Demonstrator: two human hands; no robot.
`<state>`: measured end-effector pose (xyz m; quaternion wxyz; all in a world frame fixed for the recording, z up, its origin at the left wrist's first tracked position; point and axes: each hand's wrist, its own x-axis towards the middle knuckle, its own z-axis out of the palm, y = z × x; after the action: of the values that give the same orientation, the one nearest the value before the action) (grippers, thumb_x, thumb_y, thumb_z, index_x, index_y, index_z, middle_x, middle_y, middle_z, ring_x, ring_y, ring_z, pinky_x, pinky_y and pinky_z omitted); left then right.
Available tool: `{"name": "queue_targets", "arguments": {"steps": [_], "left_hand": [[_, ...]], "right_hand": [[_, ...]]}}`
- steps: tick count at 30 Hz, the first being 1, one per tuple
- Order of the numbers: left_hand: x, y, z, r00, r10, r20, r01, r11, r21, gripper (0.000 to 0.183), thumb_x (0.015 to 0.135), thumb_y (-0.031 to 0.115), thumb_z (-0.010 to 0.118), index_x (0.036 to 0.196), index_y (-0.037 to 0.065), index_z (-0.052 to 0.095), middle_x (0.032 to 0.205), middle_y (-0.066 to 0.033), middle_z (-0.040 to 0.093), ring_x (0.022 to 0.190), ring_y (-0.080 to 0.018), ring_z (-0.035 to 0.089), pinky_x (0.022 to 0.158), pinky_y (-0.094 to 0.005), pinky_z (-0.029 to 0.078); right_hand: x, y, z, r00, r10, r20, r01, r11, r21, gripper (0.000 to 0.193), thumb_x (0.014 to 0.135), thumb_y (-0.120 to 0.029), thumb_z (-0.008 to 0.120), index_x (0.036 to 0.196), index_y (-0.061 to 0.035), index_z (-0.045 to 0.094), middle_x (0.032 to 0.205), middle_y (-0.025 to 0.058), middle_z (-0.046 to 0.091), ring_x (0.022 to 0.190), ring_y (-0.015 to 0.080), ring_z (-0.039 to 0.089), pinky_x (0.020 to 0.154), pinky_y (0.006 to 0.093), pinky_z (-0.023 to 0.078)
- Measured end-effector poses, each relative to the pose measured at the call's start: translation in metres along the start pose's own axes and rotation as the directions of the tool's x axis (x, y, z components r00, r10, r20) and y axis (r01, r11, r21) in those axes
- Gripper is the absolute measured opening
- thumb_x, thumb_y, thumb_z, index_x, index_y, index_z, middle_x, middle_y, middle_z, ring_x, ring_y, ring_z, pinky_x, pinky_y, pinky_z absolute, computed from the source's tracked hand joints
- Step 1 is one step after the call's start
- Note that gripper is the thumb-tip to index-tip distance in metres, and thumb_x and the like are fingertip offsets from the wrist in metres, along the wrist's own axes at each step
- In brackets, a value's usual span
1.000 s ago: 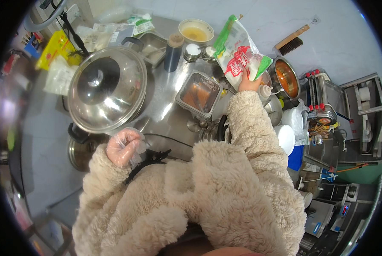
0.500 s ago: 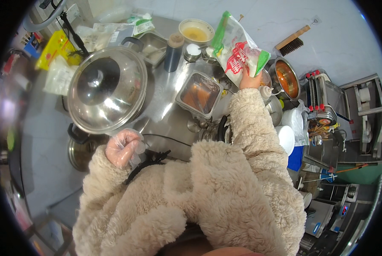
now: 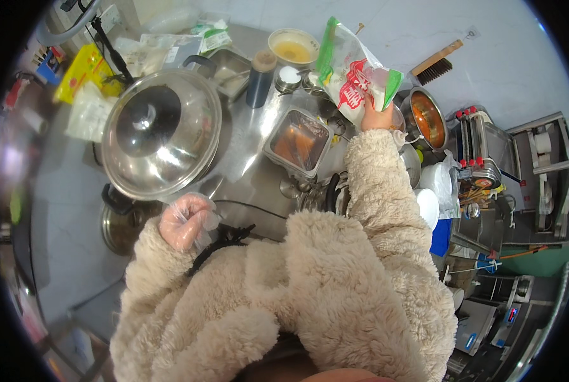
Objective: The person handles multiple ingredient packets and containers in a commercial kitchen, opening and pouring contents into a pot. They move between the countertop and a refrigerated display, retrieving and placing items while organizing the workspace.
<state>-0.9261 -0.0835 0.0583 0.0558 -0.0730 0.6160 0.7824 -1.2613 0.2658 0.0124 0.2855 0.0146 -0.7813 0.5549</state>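
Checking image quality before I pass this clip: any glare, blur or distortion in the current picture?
Head view: glare spots on the domed lid, a bright streak across the metal counter; head view, left rim: soft, smeared background; head view, outer edges: fisheye bending, black corners; head view: right hand and bag fairly sharp.

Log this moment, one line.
left hand: gloved, curled near domed lid | right hand: gripping green-and-white plastic bag | between: film-covered container

Left head-worn fisheye, facing down, close above metal counter [image 3: 241,167]
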Motion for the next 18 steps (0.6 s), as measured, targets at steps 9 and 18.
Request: {"name": "queue_targets", "arguments": {"steps": [9,18], "left_hand": [[-0.002,0.0002,0.0024,1.0,-0.006,-0.012,0.006,1.0,-0.009,0.015,0.087,0.005,0.049,0.1,0.002,0.055,0.075,0.0001,0.058,0.056,-0.0036,0.043,0.051,-0.0177,0.035],[-0.0034,0.0024,0.0016,0.999,-0.037,-0.03,0.038,0.998,0.042,0.016,0.087,0.005,0.049,0.101,0.002,0.055,0.075,-0.0003,0.058,0.056,-0.0037,0.044,0.051,-0.0176,0.035]], "right_hand": [[0.0029,0.002,-0.0021,1.0,0.0,-0.004,0.0,0.999,-0.046,0.041,0.077,-0.011,0.071,0.111,0.0004,0.052,0.098,0.0096,0.064,0.089,0.0179,0.062,0.08,0.0296,0.047],[0.0071,-0.0076,-0.0054,1.0,0.0,-0.018,-0.002,0.991,-0.132,0.041,0.076,-0.019,0.072,0.109,-0.002,0.054,0.098,0.0099,0.065,0.09,0.0201,0.062,0.081,0.0311,0.046]]}}
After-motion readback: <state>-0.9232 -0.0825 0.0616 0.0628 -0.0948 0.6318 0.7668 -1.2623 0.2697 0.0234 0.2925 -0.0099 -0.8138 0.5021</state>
